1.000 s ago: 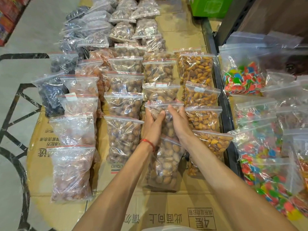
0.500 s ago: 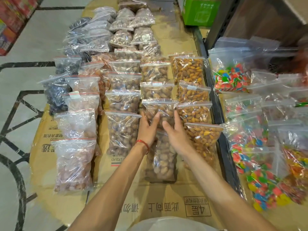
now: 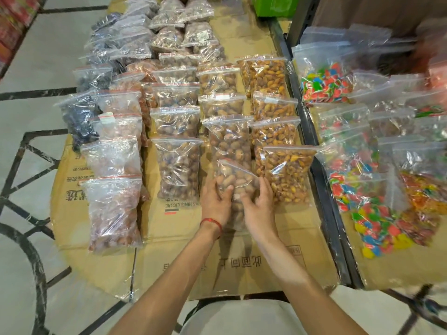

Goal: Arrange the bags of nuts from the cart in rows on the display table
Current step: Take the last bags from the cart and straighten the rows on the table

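Observation:
Clear zip bags of nuts lie in several rows on the cardboard-covered display table [image 3: 242, 267]. The nearest bag of nuts [image 3: 238, 180] in the third row lies flat with its top slanted. My left hand [image 3: 215, 204], with a red wrist string, grips its left side. My right hand [image 3: 260, 209] grips its right side. Just behind it lies another bag of the same brown nuts [image 3: 228, 139]. A bag of yellow-brown nuts [image 3: 287, 172] lies to the right, and a bag of darker nuts [image 3: 179, 168] to the left. No cart is in view.
A black metal rail [image 3: 321, 189] splits this table from a second surface on the right with bags of coloured sweets [image 3: 377, 223]. Pale bags [image 3: 113, 211] line the left side near the table edge. A green box [image 3: 273, 4] stands at the back. Tiled floor lies left.
My hands have slid toward me, from the upper bag in the third row down to the nearest bag, which they now hold by its sides. The camera also tipped slightly.

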### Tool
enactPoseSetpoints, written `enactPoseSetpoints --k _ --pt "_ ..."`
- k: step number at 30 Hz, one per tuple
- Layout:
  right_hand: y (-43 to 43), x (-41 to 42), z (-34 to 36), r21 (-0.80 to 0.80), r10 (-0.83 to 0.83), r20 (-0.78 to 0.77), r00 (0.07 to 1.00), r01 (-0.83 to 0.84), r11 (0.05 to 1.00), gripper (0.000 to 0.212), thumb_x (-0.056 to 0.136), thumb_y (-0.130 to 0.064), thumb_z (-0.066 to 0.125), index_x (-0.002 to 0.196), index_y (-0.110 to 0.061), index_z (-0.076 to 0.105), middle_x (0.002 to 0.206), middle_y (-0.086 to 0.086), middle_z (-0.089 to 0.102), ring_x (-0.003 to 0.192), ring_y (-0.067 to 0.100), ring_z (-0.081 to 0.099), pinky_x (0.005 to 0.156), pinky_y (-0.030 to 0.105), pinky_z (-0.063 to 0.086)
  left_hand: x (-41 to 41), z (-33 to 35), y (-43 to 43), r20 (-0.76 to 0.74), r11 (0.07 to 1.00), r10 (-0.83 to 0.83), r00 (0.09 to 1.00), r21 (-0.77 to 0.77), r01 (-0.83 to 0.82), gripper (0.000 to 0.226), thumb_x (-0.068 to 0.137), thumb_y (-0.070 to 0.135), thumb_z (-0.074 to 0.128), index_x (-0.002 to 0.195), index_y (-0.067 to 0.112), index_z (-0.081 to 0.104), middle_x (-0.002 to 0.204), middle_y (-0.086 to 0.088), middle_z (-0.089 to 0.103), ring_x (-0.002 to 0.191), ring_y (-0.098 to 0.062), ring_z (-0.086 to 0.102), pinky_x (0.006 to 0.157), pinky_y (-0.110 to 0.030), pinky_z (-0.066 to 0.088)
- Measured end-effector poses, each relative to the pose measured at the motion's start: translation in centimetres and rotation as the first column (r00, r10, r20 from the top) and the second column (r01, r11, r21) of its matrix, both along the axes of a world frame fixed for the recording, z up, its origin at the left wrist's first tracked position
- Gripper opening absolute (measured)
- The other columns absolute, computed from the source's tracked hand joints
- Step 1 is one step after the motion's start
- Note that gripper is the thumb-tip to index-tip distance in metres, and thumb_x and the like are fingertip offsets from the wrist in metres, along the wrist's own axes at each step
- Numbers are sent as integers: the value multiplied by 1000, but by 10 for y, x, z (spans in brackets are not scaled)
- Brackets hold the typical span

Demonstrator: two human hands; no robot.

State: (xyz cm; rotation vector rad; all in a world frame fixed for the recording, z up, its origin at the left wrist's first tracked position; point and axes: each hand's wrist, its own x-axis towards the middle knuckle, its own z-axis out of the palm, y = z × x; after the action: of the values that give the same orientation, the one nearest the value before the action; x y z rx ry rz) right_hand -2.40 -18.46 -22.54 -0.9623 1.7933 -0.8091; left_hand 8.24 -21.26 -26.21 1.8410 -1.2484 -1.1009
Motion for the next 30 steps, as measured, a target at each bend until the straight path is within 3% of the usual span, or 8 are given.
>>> enactPoseSetpoints --k 5,8,12,15,18,21,26,30 --pt "11 -3 -34 105 -147 174 974 131 986 99 68 -71 60 158 -40 32 157 1 53 136 21 58 113 54 49 4 -5 5 -170 996 84 982 49 -77 19 95 31 67 111 22 66 119 -13 72 111 -32 67 101 -54 53" --pt "3 0 -16 144 -127 247 961 93 985 81 89 -55 64 161 -33 34 160 0 48 142 23 53 118 53 45 6 4 6 -277 994 87 957 83 -67 12 99 27 67 108 20 64 99 -10 74 90 -31 71 88 -49 61" --pt "-10 0 -5 181 -198 308 930 147 972 48 109 -35 55 153 -23 42 149 3 58 128 25 63 109 52 54 9 6 5 -281 999 25 959 45 -13 36 90 44 67 117 22 64 113 -5 74 106 -24 70 98 -50 56" --pt "-14 -1 -2 178 -229 329 916 178 968 44 107 -38 60 148 -25 49 132 1 68 108 21 72 102 52 59 11 9 5 -304 1000 1 953 -3 -2 14 99 29 66 113 29 64 113 1 73 106 -13 69 99 -42 56" --pt "-23 -5 -3 10 -172 267 948 175 984 48 103 -37 67 148 -24 56 143 -6 62 127 12 61 112 41 50 12 11 -1 -338 997 5 941 -67 -30 18 102 19 64 118 29 63 118 3 71 108 -8 67 100 -35 54" --pt "-36 -9 -4 -95 -108 214 971 131 987 55 104 -33 66 156 -22 50 152 -10 52 139 5 46 111 26 38 10 11 -13 -295 989 5 955 -138 -48 22 99 32 66 120 35 61 122 5 63 111 -10 63 99 -35 51" --pt "-47 -7 -12 -51 3 210 978 8 999 93 93 -64 62 169 -29 20 173 -9 29 157 12 29 130 45 29 5 8 -28 -239 1000 19 971 -3 -20 75 96 55 64 159 24 36 155 4 37 144 -11 40 122 -34 31" --pt "-58 -13 -9 -49 8 303 953 7 999 74 108 -48 53 169 -23 19 155 -18 42 137 1 38 118 28 32 -3 1 -34 -258 997 72 963 29 -67 96 80 89 52 157 33 34 160 4 45 147 -17 42 122 -49 35"
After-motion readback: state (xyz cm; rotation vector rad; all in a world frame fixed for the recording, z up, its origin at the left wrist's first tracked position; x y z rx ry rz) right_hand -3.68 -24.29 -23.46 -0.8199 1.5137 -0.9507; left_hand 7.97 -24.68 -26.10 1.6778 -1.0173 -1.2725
